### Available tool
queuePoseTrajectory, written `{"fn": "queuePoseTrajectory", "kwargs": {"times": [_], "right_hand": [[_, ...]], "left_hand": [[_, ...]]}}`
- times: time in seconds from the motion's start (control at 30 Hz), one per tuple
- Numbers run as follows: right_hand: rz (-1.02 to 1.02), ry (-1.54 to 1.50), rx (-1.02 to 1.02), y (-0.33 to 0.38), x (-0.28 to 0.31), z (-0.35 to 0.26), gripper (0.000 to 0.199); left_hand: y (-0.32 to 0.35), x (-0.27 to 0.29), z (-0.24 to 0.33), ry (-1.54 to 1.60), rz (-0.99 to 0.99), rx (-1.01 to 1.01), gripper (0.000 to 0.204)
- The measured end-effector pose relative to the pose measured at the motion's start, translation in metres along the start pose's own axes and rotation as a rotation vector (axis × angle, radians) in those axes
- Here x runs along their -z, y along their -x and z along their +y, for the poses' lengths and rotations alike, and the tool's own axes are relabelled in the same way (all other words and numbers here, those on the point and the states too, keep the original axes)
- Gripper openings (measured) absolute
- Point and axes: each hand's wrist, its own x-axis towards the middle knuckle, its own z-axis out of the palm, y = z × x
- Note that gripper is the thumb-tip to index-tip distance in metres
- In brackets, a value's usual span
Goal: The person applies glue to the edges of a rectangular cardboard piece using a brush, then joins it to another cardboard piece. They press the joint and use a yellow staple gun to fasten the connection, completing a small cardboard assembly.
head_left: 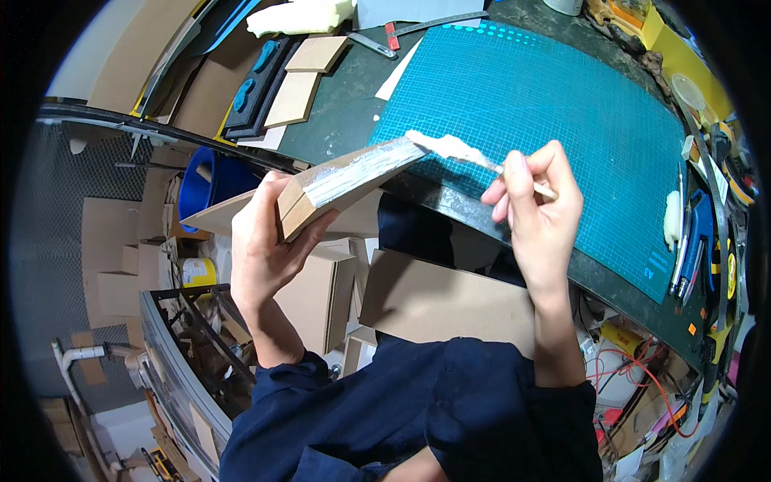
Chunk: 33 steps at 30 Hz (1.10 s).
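Note:
My left hand (263,249) grips a brown fibreboard piece (295,215) by its near end, thumb on one side and fingers on the other. The board is tilted up over the near edge of the bench, its thick edge streaked with a white coating (357,170). A thin stick (546,192) is pinched between the thumb and fingers of my right hand (540,209). Its far end is covered with a lumpy white paste (454,149) and meets the board's far corner. Whether bristles lie under the paste cannot be seen.
A teal cutting mat (562,112) covers much of the dark bench. Pens and a blue-handled tool (700,229) lie at its right edge. Small board pieces (291,98) and a cutter knife (372,46) lie at the back left. Below stand a blue bucket (193,193) and cardboard panels (442,297).

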Motion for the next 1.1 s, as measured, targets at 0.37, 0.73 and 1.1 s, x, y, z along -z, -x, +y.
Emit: {"fn": "queuePoseTrajectory", "kwargs": {"times": [0.37,0.73,1.1], "right_hand": [[-0.016,-0.175,-0.042,0.006,-0.009,-0.022,0.017],[0.126,-0.201,0.052,0.016,0.002,0.001,0.021],[0.006,-0.481,-0.112,0.020,-0.010,-0.044,0.028]], "left_hand": [[0.001,0.000,0.002,-0.004,0.002,0.010,0.041],[-0.001,-0.002,0.000,0.026,0.008,-0.001,0.040],[-0.001,0.000,0.002,0.021,-0.009,0.004,0.040]]}}
